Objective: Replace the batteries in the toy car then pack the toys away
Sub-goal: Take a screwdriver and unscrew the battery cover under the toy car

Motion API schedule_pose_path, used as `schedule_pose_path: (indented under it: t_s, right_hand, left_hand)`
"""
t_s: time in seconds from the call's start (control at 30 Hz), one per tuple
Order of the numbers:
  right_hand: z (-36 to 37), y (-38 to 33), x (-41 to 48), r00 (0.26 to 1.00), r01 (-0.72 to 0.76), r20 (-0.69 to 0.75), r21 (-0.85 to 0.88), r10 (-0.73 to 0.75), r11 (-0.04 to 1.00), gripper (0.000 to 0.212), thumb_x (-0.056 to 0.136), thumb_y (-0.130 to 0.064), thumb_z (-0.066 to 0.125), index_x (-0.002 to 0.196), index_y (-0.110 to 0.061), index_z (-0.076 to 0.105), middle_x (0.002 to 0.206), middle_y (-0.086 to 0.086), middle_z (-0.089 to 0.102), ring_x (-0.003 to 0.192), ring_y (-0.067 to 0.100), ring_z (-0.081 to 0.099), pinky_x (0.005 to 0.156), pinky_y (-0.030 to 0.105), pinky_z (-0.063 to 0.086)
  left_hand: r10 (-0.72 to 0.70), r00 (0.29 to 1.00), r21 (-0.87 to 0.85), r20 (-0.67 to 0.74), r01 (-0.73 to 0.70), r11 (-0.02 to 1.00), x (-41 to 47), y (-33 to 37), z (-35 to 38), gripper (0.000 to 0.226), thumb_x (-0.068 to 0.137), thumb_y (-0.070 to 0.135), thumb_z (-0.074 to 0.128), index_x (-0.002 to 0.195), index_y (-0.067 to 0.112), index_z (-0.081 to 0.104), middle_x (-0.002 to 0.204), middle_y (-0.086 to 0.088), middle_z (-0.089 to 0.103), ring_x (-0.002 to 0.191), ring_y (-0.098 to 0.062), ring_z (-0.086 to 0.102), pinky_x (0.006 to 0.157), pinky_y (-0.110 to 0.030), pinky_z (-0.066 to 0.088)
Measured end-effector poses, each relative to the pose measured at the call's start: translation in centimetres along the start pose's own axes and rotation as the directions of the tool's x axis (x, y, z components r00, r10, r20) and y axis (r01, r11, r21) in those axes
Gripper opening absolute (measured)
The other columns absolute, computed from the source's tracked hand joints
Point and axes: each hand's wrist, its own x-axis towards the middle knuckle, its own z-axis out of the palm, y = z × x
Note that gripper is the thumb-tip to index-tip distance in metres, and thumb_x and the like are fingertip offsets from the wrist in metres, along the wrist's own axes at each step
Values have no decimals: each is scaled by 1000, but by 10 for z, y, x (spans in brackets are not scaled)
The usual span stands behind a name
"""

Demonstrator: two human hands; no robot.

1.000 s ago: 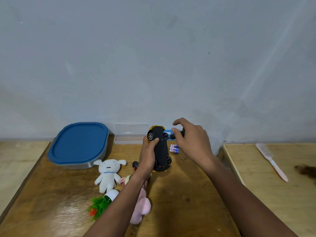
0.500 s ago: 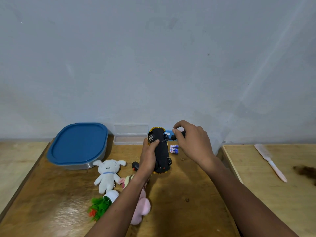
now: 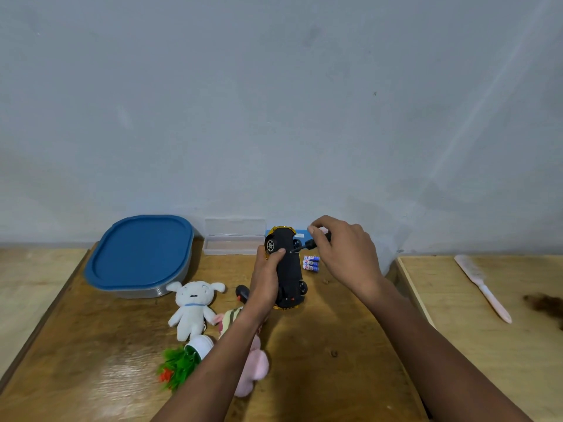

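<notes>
starting at the left with a blue-lidded tub (image 3: 140,254) at the back of the wooden surface (image 3: 76,360), lid on. passing a clear plastic case (image 3: 234,242) against the wall, then a white plush (image 3: 193,309), a green plastic plant (image 3: 176,367) and a pink plush (image 3: 254,370) nearer the front, with the pink one partly hidden under the left forearm. coming to the left hand (image 3: 265,284), wrapping round the toy car (image 3: 291,269) from its left flank, with a fingertip pressing on the black underside. holding the car belly-up and tilted, gold nose toward the wall, rear end low over the surface. judging the car as light, rigid plastic with free-turning wheels, so gripping the body sides rather than the wheels, firmly enough for resisting the tool's twist. moving right to a small screwdriver (image 3: 309,245), its tip meeting the underside near the front wheels, probably working the battery cover screw. finding the right hand (image 3: 347,257) pinching the screwdriver's handle between curled fingers and thumb. spotting loose batteries (image 3: 311,263) just beside the car on its right, small, round and apt to roll. ending at a pink comb (image 3: 475,274) on the neighbouring surface, well apart.
</notes>
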Motion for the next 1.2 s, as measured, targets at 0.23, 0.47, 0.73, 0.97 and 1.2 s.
schedule_pose_path:
  t_s: [0.23,0.47,0.73,0.97,1.2]
  right_hand:
    - [0,0,1,995,-3,96,104,-7,995,33,91,-31,61,122,-39,55,91,-15,63,82,4,60,67,27,49]
    - [6,4,2,999,-31,29,55,29,998,16,97,-40,53,107,-35,64,74,-10,69,81,12,63,72,33,52]
    - [5,3,2,995,-22,100,106,11,994,29,89,-38,62,118,-39,58,94,-16,65,88,6,60,73,31,51]
    - [7,7,4,996,-14,94,143,1,990,25,96,-31,56,120,-37,58,80,-12,64,79,7,63,68,31,52]
    - [4,4,4,988,-39,152,33,33,999,34,87,-51,59,119,-39,57,95,-14,68,91,8,60,74,32,52]
  left_hand:
    - [-8,1000,2,-19,8,1000,2,0,-2,36,84,41,60,113,20,54,105,-18,63,89,-35,67,78,-61,55]
    - [-9,1000,13,-24,9,1000,0,-1,-2,21,97,29,55,115,17,54,105,-17,63,88,-30,67,73,-47,56]
    - [-33,999,-27,-36,32,999,-1,0,0,41,82,39,60,116,16,54,103,-18,63,86,-33,66,77,-54,55]
    - [-46,998,-41,-52,44,998,-2,0,-2,41,82,39,61,116,17,55,105,-23,63,88,-37,66,80,-62,54]
    - [-54,998,-32,-44,52,998,-4,-1,-3,40,82,40,60,117,21,56,109,-24,63,88,-36,66,80,-62,54]
